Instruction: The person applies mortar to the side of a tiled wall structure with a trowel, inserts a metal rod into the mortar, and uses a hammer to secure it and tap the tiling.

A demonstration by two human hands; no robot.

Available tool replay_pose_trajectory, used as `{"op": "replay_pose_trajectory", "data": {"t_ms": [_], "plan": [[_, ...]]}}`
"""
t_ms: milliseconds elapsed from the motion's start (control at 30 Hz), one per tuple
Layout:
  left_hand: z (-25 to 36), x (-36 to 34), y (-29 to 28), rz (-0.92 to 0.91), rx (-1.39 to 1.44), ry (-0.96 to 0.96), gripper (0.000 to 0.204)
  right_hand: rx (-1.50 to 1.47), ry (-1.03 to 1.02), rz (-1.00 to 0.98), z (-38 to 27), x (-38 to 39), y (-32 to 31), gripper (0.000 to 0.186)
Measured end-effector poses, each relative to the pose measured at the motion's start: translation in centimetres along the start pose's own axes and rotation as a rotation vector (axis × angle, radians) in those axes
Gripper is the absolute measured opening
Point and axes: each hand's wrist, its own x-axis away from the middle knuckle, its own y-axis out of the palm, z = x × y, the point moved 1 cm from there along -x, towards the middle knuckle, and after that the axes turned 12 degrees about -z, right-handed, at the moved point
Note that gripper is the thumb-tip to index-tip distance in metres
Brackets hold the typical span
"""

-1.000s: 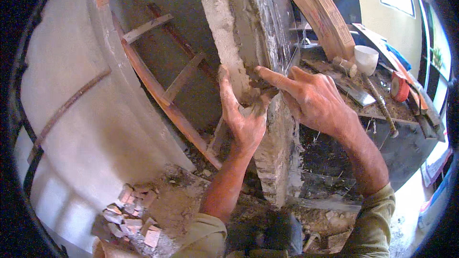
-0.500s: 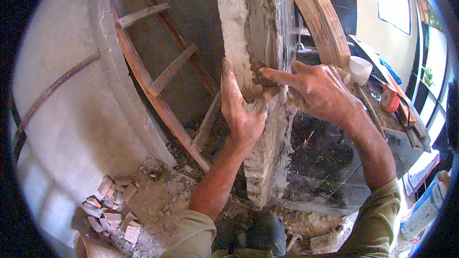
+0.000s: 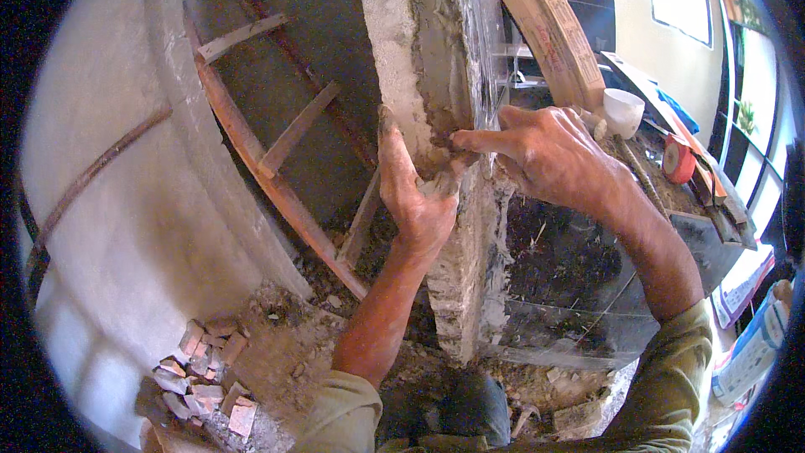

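A rough upright wall end [image 3: 398, 50] of plaster and wet grey mortar stands in the middle, in front of me. My left hand [image 3: 412, 193] lies spread against its left side, fingers pointing up and thumb reaching across the mortar face. From the right comes my right hand [image 3: 545, 151], its index finger stretched out and pressing into a dark patch of mortar [image 3: 440, 144] just above my left thumb. The other fingers of that hand are bent, partly hidden behind it. I see no tool in either hand.
A wooden ladder [image 3: 251, 151] leans at the left. Broken bricks [image 3: 205, 382] lie on the floor below it. At the right, a dark-tiled counter carries a cardboard box [image 3: 558, 46], a white cup [image 3: 623, 111] and a red round tool [image 3: 677, 159]. Clear plastic sheeting [image 3: 486, 25] hangs beside the wall end.
My view has shifted slightly, so the wall end sits a little further left. The right index finger has moved slightly lower on the mortar; the left hand keeps its place on the wall.
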Motion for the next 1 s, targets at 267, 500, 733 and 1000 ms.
{"op": "replay_pose_trajectory", "data": {"t_ms": [267, 500, 733, 1000], "plan": [[0.3, 0.1, 0.1, -0.011, 0.052, -0.066, 0.088, -0.013, -0.029, -0.04, 1.2, -0.3, -0.4, 0.043], [-0.1, 0.0, 0.8, 0.006, 0.061, -0.039, 0.084, -0.265, -0.089, 0.012, 3.2, 0.8, 1.2, 0.032], [0.6, -0.4, -0.2, -0.001, 0.066, -0.038, 0.085, -1.559, 0.322, 0.238, -0.4, 5.9, 6.6, 0.043], [0.9, -0.2, 0.3, 0.003, -0.097, -0.063, 0.077, -2.7, -0.087, 0.507, -1.2, 3.6, 12.8, 0.034]]}}
